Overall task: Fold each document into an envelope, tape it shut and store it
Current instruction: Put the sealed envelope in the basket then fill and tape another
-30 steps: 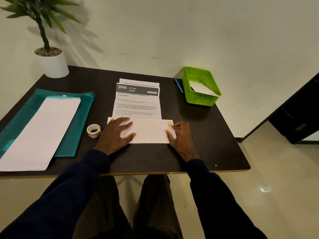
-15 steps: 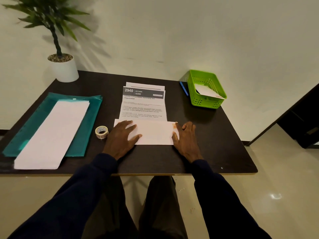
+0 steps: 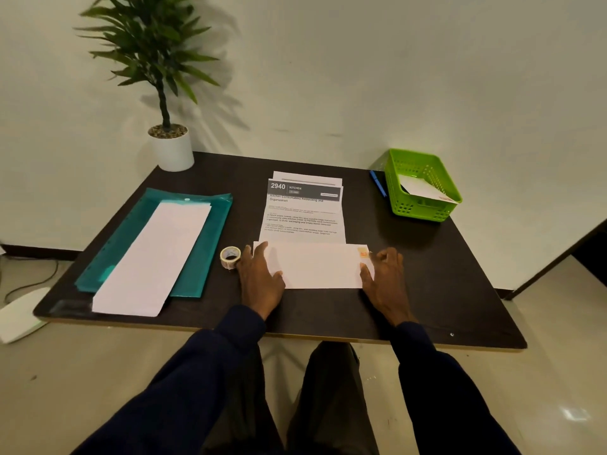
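A white envelope (image 3: 315, 266) with an orange mark at its right end lies flat near the front of the dark table (image 3: 443, 274). My left hand (image 3: 259, 280) rests on its left end with straight fingers. My right hand (image 3: 386, 284) is at its right end, thumb on top and fingers bent at the edge. Behind the envelope lies a small stack of printed documents (image 3: 303, 211), the top one headed "2940 KITCHEN". A roll of clear tape (image 3: 230, 256) sits just left of my left hand.
A green basket (image 3: 414, 208) at the back right holds a white envelope (image 3: 423, 188), with a blue pen (image 3: 377, 183) beside it. On the left, a teal folder (image 3: 210, 257) lies under a long white paper stack (image 3: 154, 257). A potted plant (image 3: 172, 151) stands at the back left.
Both hands have slid outward along the envelope to its ends. The right hand's fingers, flat before, are now bent at the edge. My head has tilted up.
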